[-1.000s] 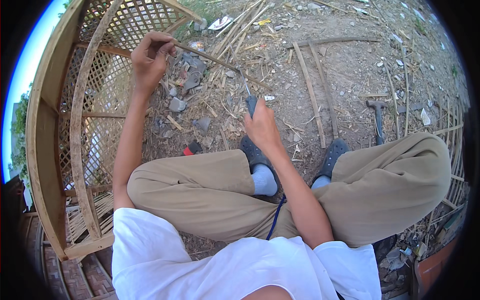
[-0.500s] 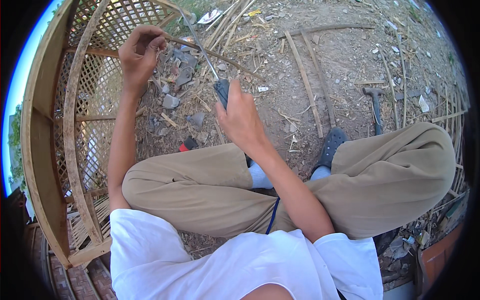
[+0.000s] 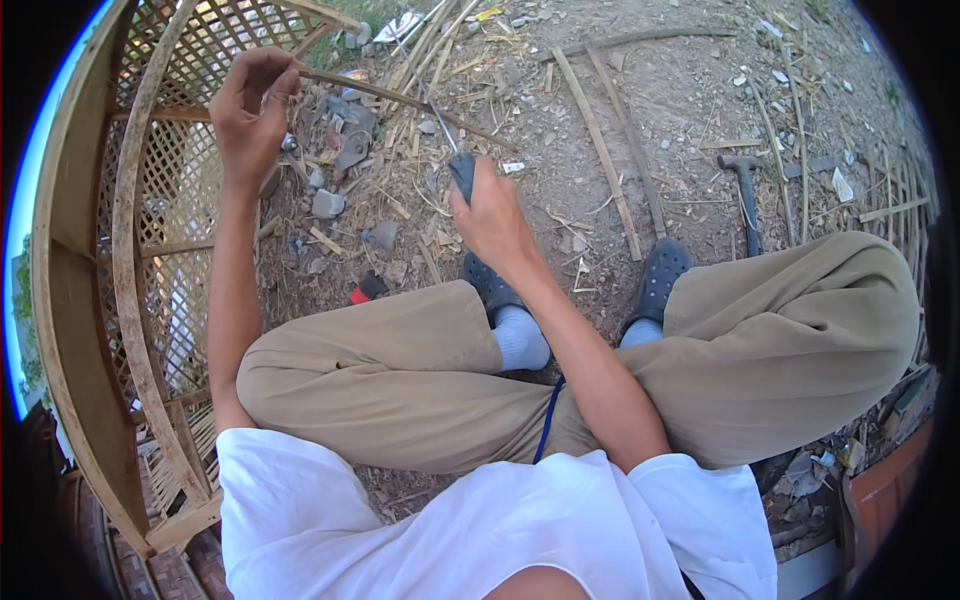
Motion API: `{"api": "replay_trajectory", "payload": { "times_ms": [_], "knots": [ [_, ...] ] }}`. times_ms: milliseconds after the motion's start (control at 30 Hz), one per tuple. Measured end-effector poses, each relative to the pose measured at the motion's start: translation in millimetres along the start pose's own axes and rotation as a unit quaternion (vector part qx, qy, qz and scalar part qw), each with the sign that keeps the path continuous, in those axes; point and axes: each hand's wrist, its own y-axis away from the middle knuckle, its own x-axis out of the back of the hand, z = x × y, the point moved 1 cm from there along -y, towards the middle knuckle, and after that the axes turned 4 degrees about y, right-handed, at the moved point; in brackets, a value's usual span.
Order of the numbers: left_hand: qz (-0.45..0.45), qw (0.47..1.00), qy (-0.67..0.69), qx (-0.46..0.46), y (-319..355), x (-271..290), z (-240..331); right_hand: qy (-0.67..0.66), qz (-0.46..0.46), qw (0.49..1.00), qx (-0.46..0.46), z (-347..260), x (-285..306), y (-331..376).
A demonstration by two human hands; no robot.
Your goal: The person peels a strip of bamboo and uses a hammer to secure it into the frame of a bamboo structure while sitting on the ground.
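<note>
Raised at the upper left, my left hand (image 3: 250, 115) pinches the near end of a thin wooden strip (image 3: 370, 90), which slopes down to the right. In my right hand (image 3: 497, 212) is the dark grey handle of a long-bladed knife (image 3: 462, 172). Its narrow blade is seen almost edge-on and points up and left. The blade crosses the strip in view; I cannot tell whether it touches. Both hands are held above the littered ground, beyond my bent legs.
A wooden lattice frame (image 3: 60, 230) stands close on my left. Wooden strips (image 3: 600, 150) and a hammer (image 3: 747, 200) lie on the dirt ahead. Stones (image 3: 328, 204), a red and black object (image 3: 368, 288) and scraps lie around. An orange-brown panel (image 3: 895, 490) is at the lower right.
My left hand has moved slightly up and left with the strip. The knife has shifted a little right, and its blade now crosses the strip farther along.
</note>
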Motion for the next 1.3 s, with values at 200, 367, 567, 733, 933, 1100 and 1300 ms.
{"api": "replay_trajectory", "payload": {
  "times_ms": [200, 367, 567, 733, 933, 1100, 1300],
  "knots": [
    [0.008, 0.999, -0.036, 0.003, -0.5, 6.8, -7.3, 0.076, 0.054, 0.995, -0.031, 93.4, -23.6, -10.1],
    [0.011, 0.996, -0.082, 0.017, -6.2, 12.2, -17.6, 0.174, 0.028, 0.976, -0.126, 152.1, -15.6, -9.3],
    [0.038, 0.983, -0.172, 0.044, -0.8, 12.7, -16.9, 0.104, 0.075, 0.992, -0.01, 92.2, -20.0, -9.8],
    [0.045, 0.981, -0.173, 0.071, -11.9, 9.4, -3.5, 0.083, 0.062, 0.994, 0.021, 79.9, -26.0, -10.3],
    [-0.003, 0.977, -0.135, 0.165, -17.2, 14.5, 2.0, 0.068, 0.094, 0.993, -0.031, 90.2, -19.0, -12.4],
    [-0.01, 0.97, -0.205, 0.128, -19.8, 12.3, 7.8, 0.035, 0.103, 0.994, 0.005, 27.1, 1.4, -14.1],
    [-0.025, 0.985, -0.15, 0.081, -26.2, 7.1, 2.1, -0.055, 0.097, 0.99, 0.084, -50.3, 16.0, 7.4]
  ]
}}
